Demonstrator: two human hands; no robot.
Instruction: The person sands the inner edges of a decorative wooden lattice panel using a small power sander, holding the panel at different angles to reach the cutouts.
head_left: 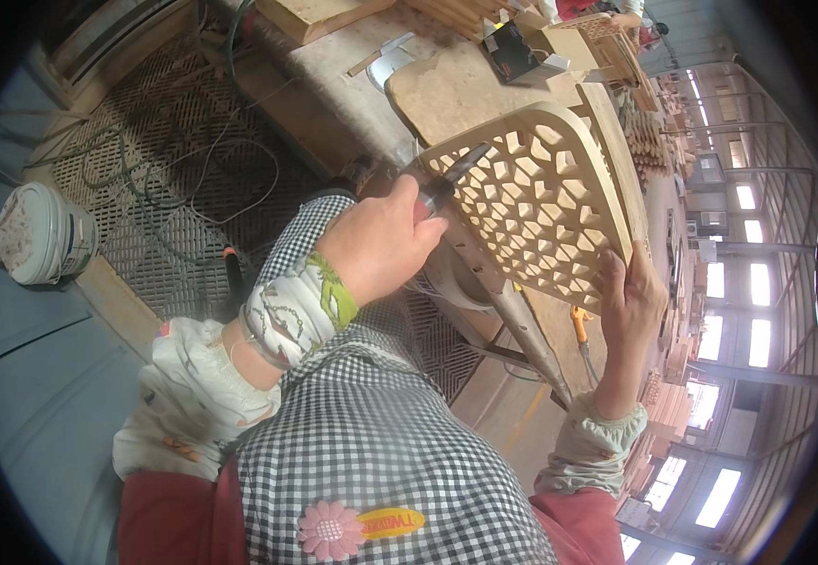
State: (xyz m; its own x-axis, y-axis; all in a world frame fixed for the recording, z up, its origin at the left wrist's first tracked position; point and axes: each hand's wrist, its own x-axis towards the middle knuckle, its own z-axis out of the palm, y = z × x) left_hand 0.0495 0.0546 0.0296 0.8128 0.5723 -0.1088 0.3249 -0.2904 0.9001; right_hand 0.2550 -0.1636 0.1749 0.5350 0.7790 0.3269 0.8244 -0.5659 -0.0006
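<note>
We find the left hand (379, 235) clamped on a tool (456, 175), right hand (633, 294) gripping the panel (527, 213) over the table's near edge (533, 344); we judge panel dressing underway, next requiring steady support.

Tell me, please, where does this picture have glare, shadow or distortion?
Head view: the windows at right are washed out to white; head view: the slatted mat is partly in dark shadow; head view: the ribbed roof curves near the black rim, while the perforated panel looks fairly clear.
</note>
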